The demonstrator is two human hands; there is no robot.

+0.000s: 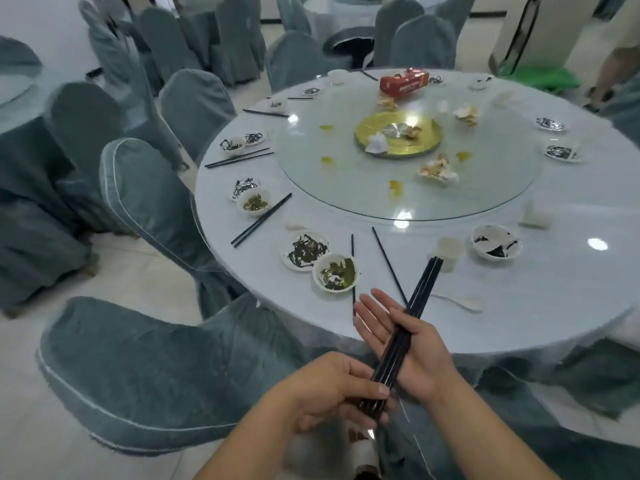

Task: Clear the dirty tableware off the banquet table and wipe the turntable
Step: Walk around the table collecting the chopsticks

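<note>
Out on the table's left edge: dirty plates, small bowls and loose black chopsticks waiting. Near edge, low down: left hand curled round the bottom end of a bundle of chopsticks — thumb pressed on top. Right hand flat and open beneath, fingers straight, bundle lying across the palm. Best to tap the ends even, then squeeze tight so none slip. Two more single sticks just past the fingertips — easy next grabs. Farther in, glass turntable with yellow spills and crumpled tissues, not wiped yet. Cup and bowl to the right.
</note>
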